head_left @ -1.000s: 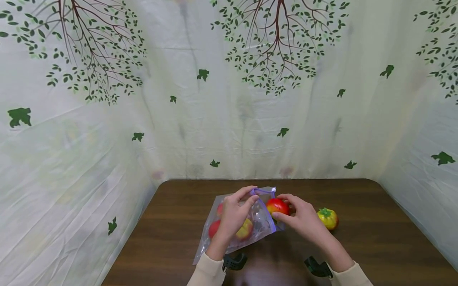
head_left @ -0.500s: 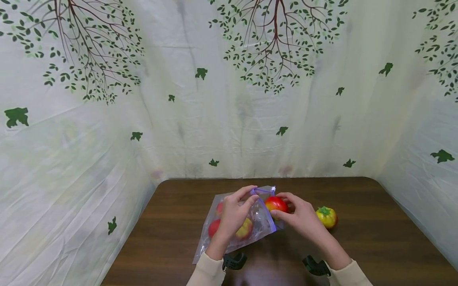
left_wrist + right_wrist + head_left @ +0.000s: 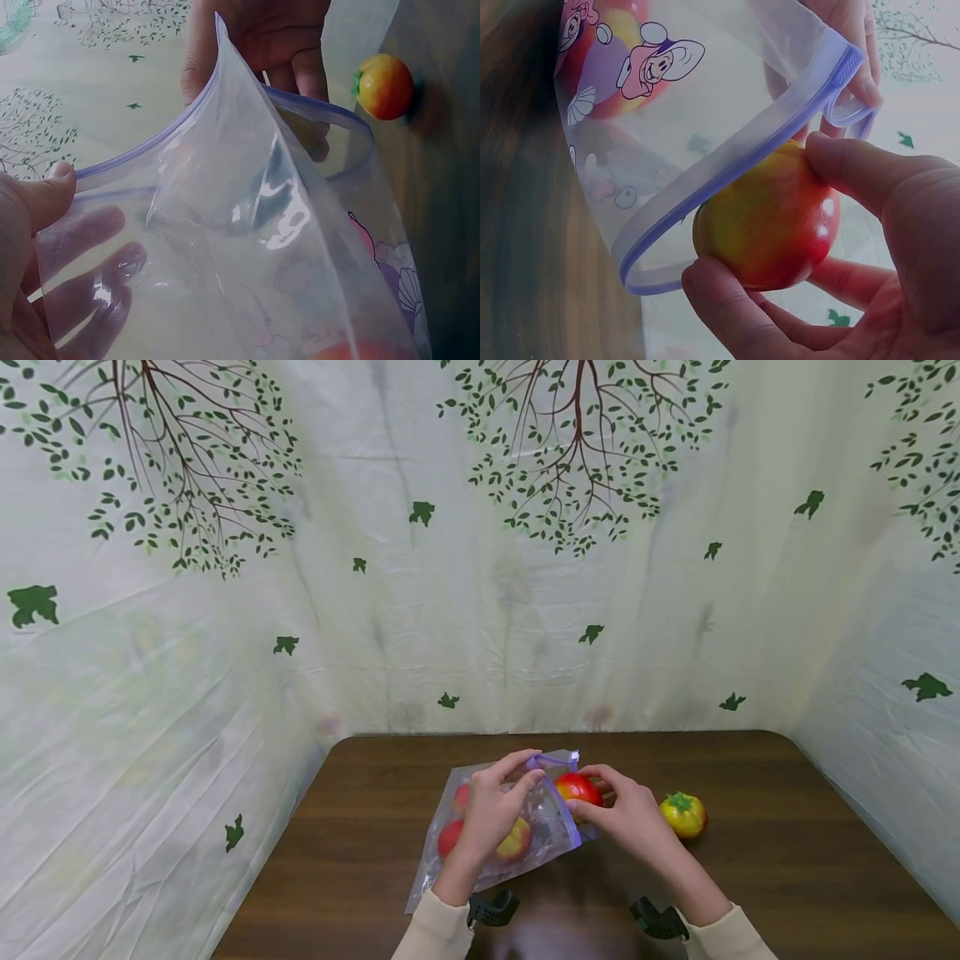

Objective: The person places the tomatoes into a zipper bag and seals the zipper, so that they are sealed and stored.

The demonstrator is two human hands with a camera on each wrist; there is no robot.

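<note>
My left hand (image 3: 487, 814) pinches the purple-edged rim of a clear zip bag (image 3: 225, 247), thumb on one side and fingers showing through the plastic. Printed cartoon figures decorate the bag, which lies tilted with its mouth open to the right. Inside it are several red and yellow fruits (image 3: 513, 841), partly covered by the left hand and arm. My right hand (image 3: 633, 814) grips a glossy red-and-yellow fruit (image 3: 772, 225) between thumb and fingers, right at the bag mouth. Part of that fruit is behind the purple rim in the right wrist view.
A yellow-and-red fruit with a green leafy top (image 3: 684, 815) sits on the dark wooden table (image 3: 780, 877), to the right of my right hand. A pale curtain (image 3: 510, 610) printed with trees and leaves hangs behind and along both sides.
My right hand has edged slightly left with the fruit, bringing it a little closer into the bag mouth. My left hand keeps its hold on the rim.
</note>
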